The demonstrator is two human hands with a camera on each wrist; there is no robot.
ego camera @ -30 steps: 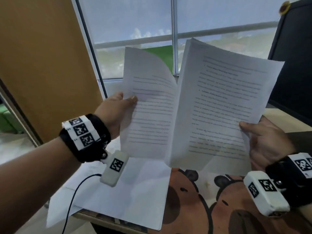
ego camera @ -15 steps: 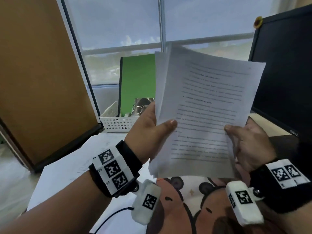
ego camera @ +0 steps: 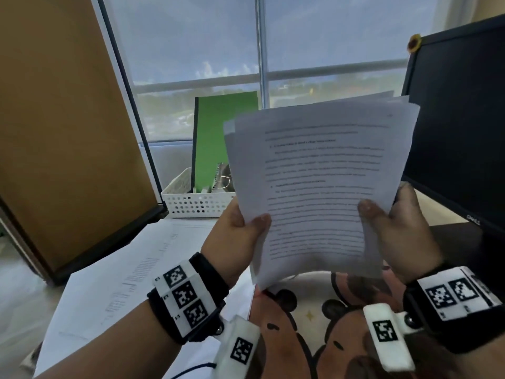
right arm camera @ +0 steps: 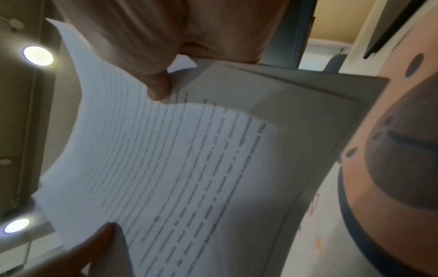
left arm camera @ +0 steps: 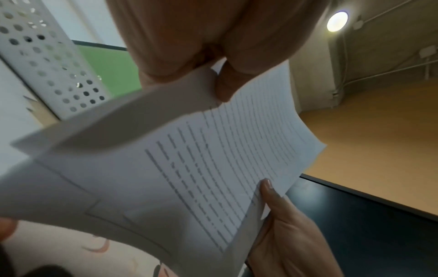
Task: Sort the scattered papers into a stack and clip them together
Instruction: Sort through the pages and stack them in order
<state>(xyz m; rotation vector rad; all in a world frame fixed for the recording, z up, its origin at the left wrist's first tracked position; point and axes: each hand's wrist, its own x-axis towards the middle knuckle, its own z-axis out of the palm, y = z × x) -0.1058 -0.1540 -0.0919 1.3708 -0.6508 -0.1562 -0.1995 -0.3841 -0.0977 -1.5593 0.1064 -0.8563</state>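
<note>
Head view: stack of papers (ego camera: 319, 187) held up in the air, centre-right of frame, printed side toward the camera, top edge tilted away. Sheet edges are uneven, fanned at the top right and left corners.

Left hand (ego camera: 235, 242) grips the stack's lower left edge, thumb on the front face, fingers curled behind. Right hand (ego camera: 401, 233) grips the lower right edge the same way, thumb on the printed face, fingers behind the sheets. Both hands clamped on the stack. Wrist views confirm it: thumb tips press the front page, stack bows slightly between the two grips.

More loose sheets (ego camera: 131, 269) lie flat on the desk, lower left of frame, under the left forearm. No clip visible.

Bear-print mat (ego camera: 308, 324) sits at bottom centre, under the held stack. White perforated basket (ego camera: 191, 203) at mid-frame left of the stack, green folder (ego camera: 224, 138) standing in it. Black monitor (ego camera: 459, 119) at the right edge. Brown board (ego camera: 60, 119) fills the upper left, window (ego camera: 205, 50) behind.
</note>
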